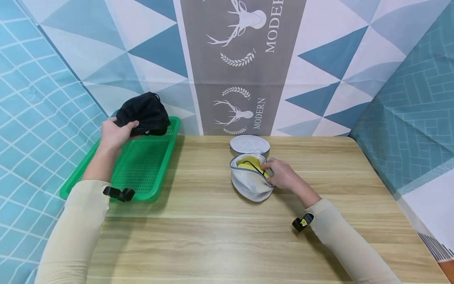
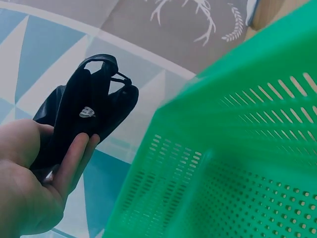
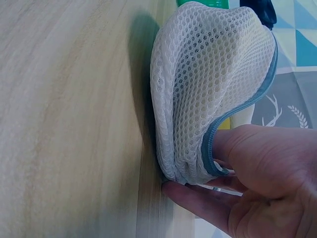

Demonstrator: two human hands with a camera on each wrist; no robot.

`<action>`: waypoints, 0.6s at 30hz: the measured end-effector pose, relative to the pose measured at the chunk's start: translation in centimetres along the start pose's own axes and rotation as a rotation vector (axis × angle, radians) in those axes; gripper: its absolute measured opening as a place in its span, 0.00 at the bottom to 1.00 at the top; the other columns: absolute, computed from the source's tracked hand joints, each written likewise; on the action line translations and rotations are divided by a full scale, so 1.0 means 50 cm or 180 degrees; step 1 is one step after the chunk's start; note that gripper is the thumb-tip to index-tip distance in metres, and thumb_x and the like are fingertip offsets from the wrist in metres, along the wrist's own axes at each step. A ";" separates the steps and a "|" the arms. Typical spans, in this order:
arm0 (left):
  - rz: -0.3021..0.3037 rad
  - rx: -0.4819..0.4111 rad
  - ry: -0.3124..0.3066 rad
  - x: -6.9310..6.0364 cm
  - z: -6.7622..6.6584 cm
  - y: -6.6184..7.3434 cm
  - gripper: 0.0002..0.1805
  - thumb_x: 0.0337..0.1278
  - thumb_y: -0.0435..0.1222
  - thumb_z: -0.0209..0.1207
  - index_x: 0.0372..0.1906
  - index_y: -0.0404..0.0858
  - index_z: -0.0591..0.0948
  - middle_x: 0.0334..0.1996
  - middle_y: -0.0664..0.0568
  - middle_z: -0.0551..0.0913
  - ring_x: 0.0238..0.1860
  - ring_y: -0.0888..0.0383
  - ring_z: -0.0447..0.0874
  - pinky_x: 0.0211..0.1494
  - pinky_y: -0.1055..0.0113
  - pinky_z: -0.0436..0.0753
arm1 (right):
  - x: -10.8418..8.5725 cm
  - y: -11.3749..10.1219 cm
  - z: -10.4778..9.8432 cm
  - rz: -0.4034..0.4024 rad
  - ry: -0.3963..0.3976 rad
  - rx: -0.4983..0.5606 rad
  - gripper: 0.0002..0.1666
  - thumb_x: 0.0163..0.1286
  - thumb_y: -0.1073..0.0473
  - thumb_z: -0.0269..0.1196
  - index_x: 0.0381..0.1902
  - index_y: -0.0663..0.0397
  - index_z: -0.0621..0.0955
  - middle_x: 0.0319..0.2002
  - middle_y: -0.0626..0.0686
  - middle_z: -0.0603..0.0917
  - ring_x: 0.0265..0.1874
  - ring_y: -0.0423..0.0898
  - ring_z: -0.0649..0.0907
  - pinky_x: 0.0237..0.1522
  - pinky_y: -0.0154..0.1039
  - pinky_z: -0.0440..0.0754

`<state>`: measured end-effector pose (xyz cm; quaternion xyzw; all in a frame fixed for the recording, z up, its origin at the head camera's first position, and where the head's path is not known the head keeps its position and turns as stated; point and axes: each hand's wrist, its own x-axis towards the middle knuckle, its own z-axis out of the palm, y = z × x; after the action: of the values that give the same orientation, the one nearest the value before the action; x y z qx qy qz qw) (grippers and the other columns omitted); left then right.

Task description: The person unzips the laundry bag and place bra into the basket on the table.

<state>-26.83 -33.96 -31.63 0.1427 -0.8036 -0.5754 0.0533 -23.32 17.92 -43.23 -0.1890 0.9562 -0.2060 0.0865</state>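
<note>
My left hand [image 1: 115, 132] grips a folded black cloth item [image 1: 143, 114] above the far end of a green basket [image 1: 172, 148]. In the left wrist view, thin loops of cord or strap stick out of the black cloth [image 2: 94, 94], which carries a small pale mark. A white mesh laundry bag [image 1: 250, 187] with a grey-blue rim stands unzipped on the table, its round lid [image 1: 250, 144] folded back. Inside lies a yellow item [image 1: 252, 162] with a black cord. My right hand [image 1: 281, 173] pinches the bag's right rim, thumb inside; some fingertips are hidden in the right wrist view.
The wooden table [image 1: 220, 240] carries the basket at left and the mesh bag near its back edge. A patterned wall covering [image 1: 234, 71] rises behind it, with blue tiled sheets [image 1: 32, 118] at the sides. Black wrist cameras [image 1: 118, 193] sit on both sleeves.
</note>
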 end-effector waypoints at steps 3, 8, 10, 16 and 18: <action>-0.0048 -0.0049 0.0006 0.008 0.000 -0.010 0.43 0.84 0.46 0.59 0.90 0.33 0.57 0.90 0.32 0.53 0.33 0.79 0.87 0.56 0.70 0.94 | 0.000 -0.001 0.000 0.0001 0.0008 0.0020 0.28 0.65 0.70 0.76 0.64 0.64 0.89 0.62 0.65 0.88 0.59 0.61 0.88 0.63 0.58 0.89; -0.0106 -0.0100 -0.0013 0.019 -0.001 -0.024 0.46 0.84 0.46 0.58 0.92 0.34 0.52 0.91 0.32 0.51 0.31 0.80 0.87 0.56 0.71 0.94 | 0.002 0.001 0.001 0.0005 0.0023 0.0048 0.28 0.66 0.70 0.76 0.65 0.64 0.88 0.62 0.65 0.88 0.60 0.61 0.88 0.64 0.58 0.89; -0.0139 -0.0122 -0.0020 0.021 -0.002 -0.029 0.46 0.85 0.46 0.58 0.92 0.34 0.50 0.92 0.32 0.49 0.30 0.80 0.87 0.55 0.72 0.94 | 0.003 0.003 0.002 0.0006 0.0022 0.0045 0.28 0.66 0.70 0.76 0.65 0.64 0.89 0.62 0.65 0.88 0.60 0.61 0.88 0.64 0.58 0.89; -0.0257 -0.0219 -0.0007 0.024 -0.006 -0.041 0.49 0.85 0.45 0.58 0.93 0.36 0.44 0.93 0.35 0.43 0.31 0.80 0.89 0.61 0.69 0.93 | 0.003 0.005 0.004 -0.0017 0.0021 0.0020 0.28 0.65 0.70 0.77 0.64 0.64 0.89 0.62 0.65 0.88 0.60 0.61 0.88 0.65 0.59 0.89; -0.0308 -0.0252 0.0008 0.025 -0.009 -0.044 0.51 0.84 0.45 0.58 0.94 0.38 0.41 0.94 0.36 0.41 0.36 0.79 0.90 0.63 0.69 0.92 | 0.001 0.005 0.003 -0.0029 0.0023 0.0014 0.28 0.64 0.70 0.77 0.64 0.64 0.89 0.62 0.65 0.89 0.60 0.62 0.88 0.65 0.59 0.89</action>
<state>-27.56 -35.37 -33.64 0.1799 -0.7723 -0.6084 0.0321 -23.41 18.04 -43.49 -0.1924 0.9552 -0.2092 0.0825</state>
